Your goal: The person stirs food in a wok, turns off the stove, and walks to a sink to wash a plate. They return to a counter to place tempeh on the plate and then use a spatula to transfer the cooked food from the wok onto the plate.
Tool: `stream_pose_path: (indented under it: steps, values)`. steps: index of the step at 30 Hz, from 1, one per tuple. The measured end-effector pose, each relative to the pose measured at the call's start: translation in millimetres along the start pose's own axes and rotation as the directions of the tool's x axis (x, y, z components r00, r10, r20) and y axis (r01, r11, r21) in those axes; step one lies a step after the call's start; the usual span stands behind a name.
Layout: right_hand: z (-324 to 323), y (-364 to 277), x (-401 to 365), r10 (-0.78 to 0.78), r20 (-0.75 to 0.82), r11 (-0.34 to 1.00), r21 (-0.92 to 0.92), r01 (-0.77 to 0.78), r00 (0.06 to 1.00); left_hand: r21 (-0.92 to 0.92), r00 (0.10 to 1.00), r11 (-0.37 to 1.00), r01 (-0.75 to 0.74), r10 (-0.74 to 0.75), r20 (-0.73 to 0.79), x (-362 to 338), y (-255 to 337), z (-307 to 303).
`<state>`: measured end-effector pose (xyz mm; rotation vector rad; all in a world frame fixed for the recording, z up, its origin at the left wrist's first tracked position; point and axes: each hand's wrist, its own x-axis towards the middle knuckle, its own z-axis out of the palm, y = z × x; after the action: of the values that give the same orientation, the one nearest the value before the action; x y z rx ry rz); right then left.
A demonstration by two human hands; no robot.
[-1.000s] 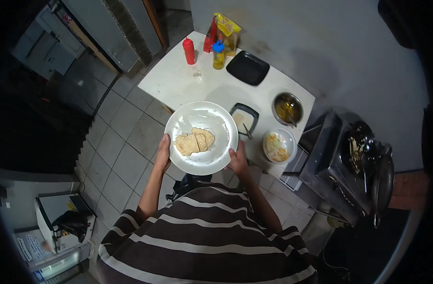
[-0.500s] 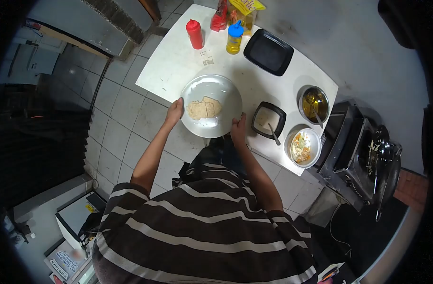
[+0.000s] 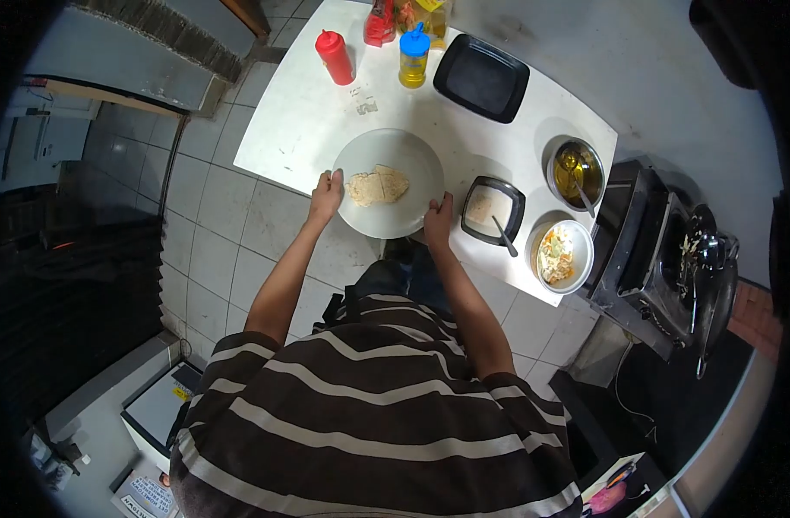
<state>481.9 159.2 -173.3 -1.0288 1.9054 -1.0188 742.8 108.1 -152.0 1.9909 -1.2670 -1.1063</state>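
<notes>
A large round white plate (image 3: pixel 388 145) is held between my two hands at the front edge of the white table (image 3: pixel 274 129). On it lie flat, pale, crumbly-looking pieces of food (image 3: pixel 378 186), side by side left of the plate's middle. My left hand (image 3: pixel 328 195) grips the left rim, and my right hand (image 3: pixel 439 216) grips the lower right rim. Just right of my right hand stands a black square bowl (image 3: pixel 520 212) of creamy, pale liquid with a dark-handled spoon (image 3: pixel 505 237) in it.
Behind the plate stand a red squeeze bottle (image 3: pixel 334 57) and a blue-capped bottle (image 3: pixel 414 59) of yellow liquid. A black square tray (image 3: pixel 481 78) lies at the back. To the right are a metal bowl (image 3: pixel 575 174) of oil, a white bowl (image 3: pixel 585 250) of shredded vegetables, and a stove (image 3: pixel 663 259).
The plate, still in both hands, looks less tilted; its bright reflections have gone. The table's far items sit higher and further left in view, as the camera has shifted.
</notes>
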Motion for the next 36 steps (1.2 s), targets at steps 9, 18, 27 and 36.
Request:
stream_pose_path:
  steps: [9,18,27,36]
  values:
    - [-7,-24,4,0.146,0.004,0.983,-0.116,-0.145,0.989,0.137,0.997,0.988,0.073,-0.075,0.007,4,5,7]
    - [-8,-42,-22,-0.037,-0.058,0.976,-0.215,0.023,0.998,0.208,0.991,0.971,0.114,-0.126,0.045,-3,20,1]
    - [8,-67,-5,-0.431,0.336,0.819,-0.245,0.52,0.837,0.031,0.991,1.0,0.003,0.001,-0.135,-16,-9,16]
    - [19,-88,6,-0.333,0.471,0.724,-0.428,0.542,0.817,-0.761,0.97,0.611,0.218,-0.223,0.099,-66,-12,9]
